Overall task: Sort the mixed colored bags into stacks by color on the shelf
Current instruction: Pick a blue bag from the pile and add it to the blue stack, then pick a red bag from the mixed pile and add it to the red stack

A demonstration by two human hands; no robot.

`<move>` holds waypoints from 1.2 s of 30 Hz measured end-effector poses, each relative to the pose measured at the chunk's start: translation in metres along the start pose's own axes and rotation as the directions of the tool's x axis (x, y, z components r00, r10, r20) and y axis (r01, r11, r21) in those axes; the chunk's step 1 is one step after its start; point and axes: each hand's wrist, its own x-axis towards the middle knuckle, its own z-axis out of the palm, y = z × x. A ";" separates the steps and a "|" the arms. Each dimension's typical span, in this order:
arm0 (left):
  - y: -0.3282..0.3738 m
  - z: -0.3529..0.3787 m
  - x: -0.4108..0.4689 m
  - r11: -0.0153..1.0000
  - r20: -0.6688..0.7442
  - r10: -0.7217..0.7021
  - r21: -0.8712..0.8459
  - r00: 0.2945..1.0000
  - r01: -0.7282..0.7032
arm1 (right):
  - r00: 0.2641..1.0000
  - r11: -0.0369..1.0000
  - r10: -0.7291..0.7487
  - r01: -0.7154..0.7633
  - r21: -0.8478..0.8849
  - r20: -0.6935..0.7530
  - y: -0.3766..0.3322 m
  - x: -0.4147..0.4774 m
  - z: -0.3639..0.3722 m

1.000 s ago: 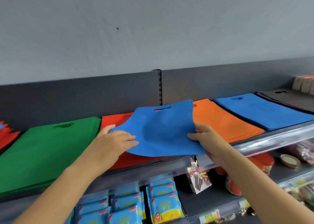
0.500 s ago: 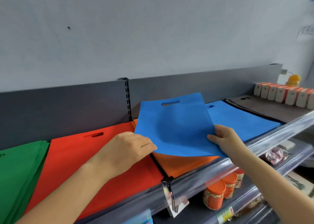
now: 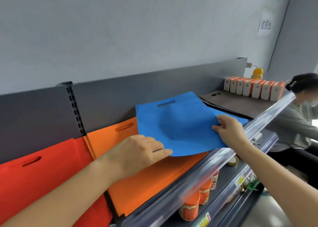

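**Blue bag held by two edges above the shelf**

Blue non-woven fabric is in both my hands. My left hand [image 3: 137, 154] has its fingers [image 3: 160, 148] lightly bent over the near left corner of the blue bag [image 3: 180, 128], gripping it. The thumb is hidden beneath the hand, and so is the corner itself. My right hand [image 3: 228, 130] pinches the bag's right edge, thumb lying on top and fingers curled round the border.

Between my two sets of fingers the bag hangs flat but slightly dished, its near edge bowed and lifted off what lies below. The slot handle is at the end farthest from my fingertips.

Under my left fingers lies the orange stack [image 3: 146, 180], partly covered by the bag. Left of that hand is the red stack [image 3: 43, 183], cut off by the picture's edge. Just past my right fingers a sliver of the blue stack [image 3: 230, 117] shows, the rest hidden beneath the bag I hold. Beyond it lies a dark bag [image 3: 240, 104], its exact colour hard to make out.

Below my right wrist runs the shelf's clear rail [image 3: 206, 171], with orange jars [image 3: 191, 207] blurred behind it. Far beyond my right fingers stands a row of boxes [image 3: 254, 89], and a seated person [image 3: 296, 123] is cut off at the right.
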 end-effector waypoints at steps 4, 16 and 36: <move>0.002 0.013 0.043 0.999 0.032 -0.041 -0.009 0.999 0.042 | 1.000 0.999 -0.024 0.024 0.038 0.005 0.030 0.038 -0.014; 0.038 0.079 0.181 0.969 0.138 -0.238 -0.033 0.962 0.244 | 0.989 0.995 -0.103 0.100 0.029 0.107 0.129 0.160 -0.060; 0.072 0.084 0.190 0.822 0.230 -0.542 -0.054 0.808 0.567 | 0.884 0.915 -0.293 0.370 -0.163 0.363 0.122 0.167 -0.030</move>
